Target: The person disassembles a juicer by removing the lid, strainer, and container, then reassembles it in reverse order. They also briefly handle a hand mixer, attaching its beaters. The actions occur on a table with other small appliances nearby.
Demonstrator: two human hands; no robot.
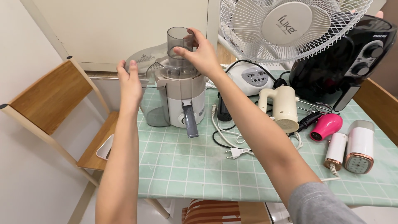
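A white and grey juicer (182,97) stands at the far left of the table. It has a clear lid and a tall smoky feed tube (177,43) on top. My right hand (201,52) grips the upper part of the feed tube, fingers wrapped round its right side. My left hand (130,81) rests with its fingers against the left edge of the clear lid (146,62), above the grey pulp container (154,110).
The green tiled tablecloth (190,166) carries a white fan (290,29), a black air fryer (348,58), a cream hand mixer (284,105), a pink hair dryer (326,126), a white device (251,76), a loose plug (235,152). A wooden chair (58,108) stands at the left.
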